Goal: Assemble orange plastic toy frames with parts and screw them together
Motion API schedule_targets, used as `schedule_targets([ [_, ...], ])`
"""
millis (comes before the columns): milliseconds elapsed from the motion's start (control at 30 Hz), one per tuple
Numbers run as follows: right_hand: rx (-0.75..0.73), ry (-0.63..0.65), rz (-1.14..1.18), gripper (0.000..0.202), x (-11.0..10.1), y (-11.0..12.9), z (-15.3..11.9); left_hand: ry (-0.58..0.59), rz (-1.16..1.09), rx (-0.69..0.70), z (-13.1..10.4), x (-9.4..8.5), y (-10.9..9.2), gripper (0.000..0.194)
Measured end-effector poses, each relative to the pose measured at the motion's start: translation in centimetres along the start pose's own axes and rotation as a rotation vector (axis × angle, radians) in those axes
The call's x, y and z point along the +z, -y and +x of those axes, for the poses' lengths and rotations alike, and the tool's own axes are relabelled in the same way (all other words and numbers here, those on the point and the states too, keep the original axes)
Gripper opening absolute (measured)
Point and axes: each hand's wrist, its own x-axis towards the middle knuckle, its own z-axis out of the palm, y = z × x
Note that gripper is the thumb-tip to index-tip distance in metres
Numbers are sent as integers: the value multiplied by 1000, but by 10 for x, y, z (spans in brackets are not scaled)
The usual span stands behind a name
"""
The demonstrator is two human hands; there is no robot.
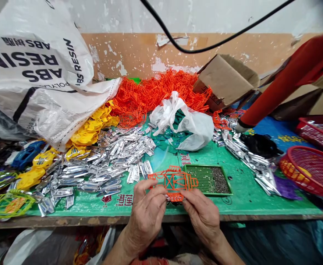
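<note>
An orange plastic openwork frame (175, 180) is held between my two hands above the front edge of the green table cover. My left hand (147, 209) pinches its left and lower side, fingers closed. With thumb and fingertips, my right hand (202, 211) grips the lower right edge. A small shiny bit shows at the left fingertips, too small to name. Just behind the right hand lies a green tray (205, 167) with a grid bottom and small dark pieces in its right part. Shiny silver pieces (123, 154) are heaped to the left.
Orange frames (161, 88) pile up at the back. A white plastic bag (197, 132) holds teal parts. Yellow parts (92, 125) lie beside a large white sack (34, 66). At right are a red basket (307, 173), a cardboard box (224, 81) and a slanting red pole (285, 81).
</note>
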Motion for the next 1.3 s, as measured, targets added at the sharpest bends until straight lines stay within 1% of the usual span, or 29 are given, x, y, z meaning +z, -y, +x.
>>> schedule_targets([
  [167, 32, 69, 18, 15, -3, 1, 3, 34, -24, -24, 2, -4, -4, 23],
  [233, 37, 105, 24, 13, -2, 1, 3, 63, 5, -62, 3, -5, -6, 23],
  [300, 38, 131, 28, 11, -1, 0, 3, 121, 46, -89, 5, -8, -7, 23],
  [367, 39, 164, 39, 12, -1, 1, 5, 202, 46, -106, 8, -12, -7, 22],
  [400, 40, 194, 54, 14, -1, 1, 7, 263, 17, -112, 10, -15, -6, 21],
  [533, 26, 354, 168, 23, -9, 7, 22, 546, -176, -164, 21, -27, -3, 18],
  [567, 26, 387, 201, 23, -11, 8, 26, 601, -228, -194, 23, -28, -2, 18],
  [600, 35, 414, 234, 24, -13, 9, 31, 632, -276, -243, 24, -28, -2, 17],
  [667, 90, 456, 301, 26, -16, 9, 39, 664, -370, -382, 24, -25, 0, 15],
  [767, 231, 502, 384, 29, -14, 5, 47, 671, -515, -580, 17, -17, 4, 15],
  [867, 354, 505, 407, 27, -7, 2, 48, 645, -658, -723, 11, -12, 10, 18],
  [967, 412, 433, 414, 26, 4, 5, 46, 598, -817, -847, 11, -12, 12, 22],
  [1033, 438, 376, 444, 19, 8, 6, 44, 542, -926, -939, 14, -13, 11, 26],
  [1067, 439, 342, 457, 15, 7, 6, 44, 501, -969, -998, 14, -13, 10, 28],
  [1100, 434, 285, 455, 16, 3, 4, 45, 461, -1003, -1064, 15, -12, 10, 31],
  [1133, 421, 205, 433, 22, -4, -1, 48, 419, -1027, -1133, 14, -12, 11, 32],
  [1167, 391, 84, 378, 26, -16, -7, 53, 377, -1047, -1199, 13, -11, 11, 34],
  [1200, 371, -92, 281, 28, -30, -17, 61, 346, -1061, -1257, 12, -10, 13, 36],
  [1267, 334, -465, 36, 33, -65, -42, 84, 306, -1089, -1352, 8, -9, 16, 40],
  [1300, 307, -606, -69, 40, -84, -58, 98, 296, -1097, -1386, 6, -8, 18, 41],
])
